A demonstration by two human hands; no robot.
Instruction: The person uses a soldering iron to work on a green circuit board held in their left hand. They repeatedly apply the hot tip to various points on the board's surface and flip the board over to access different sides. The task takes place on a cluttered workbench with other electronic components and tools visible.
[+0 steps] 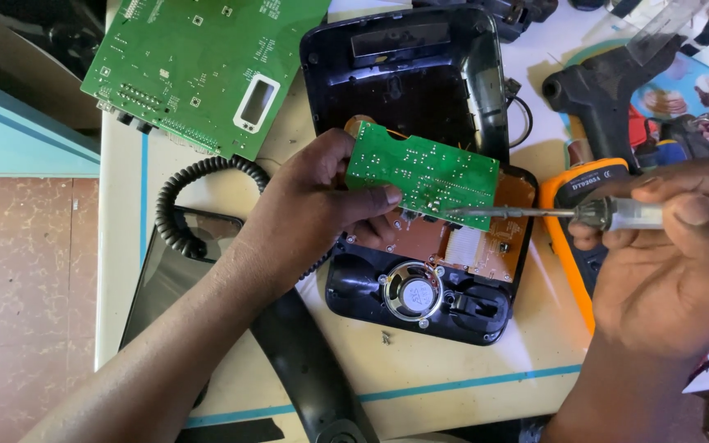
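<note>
The small green circuit board (422, 174) is up in the air, just above the open black phone base (420, 164). The left hand (322, 205) holds the board tight by its left edge, with the thumb on top. The right hand (674, 254) is closed around a screwdriver (551, 213) with a clear handle. The thin metal tip of the screwdriver touches the bottom edge of the board.

Inside the phone base, under the board, sits a brown circuit board (486, 238). Below that is a round speaker (413, 291). Right of the phone base lies an orange multimeter (576, 221), partly under the right hand. Above the multimeter is a black glue gun (596, 94). Left of the phone base is a curly black phone cord (186, 193), and above the cord lies a big green circuit board (198, 66). Below the phone base lies a black handset (305, 369). All of it rests on a pale table (453, 369) with blue lines.
</note>
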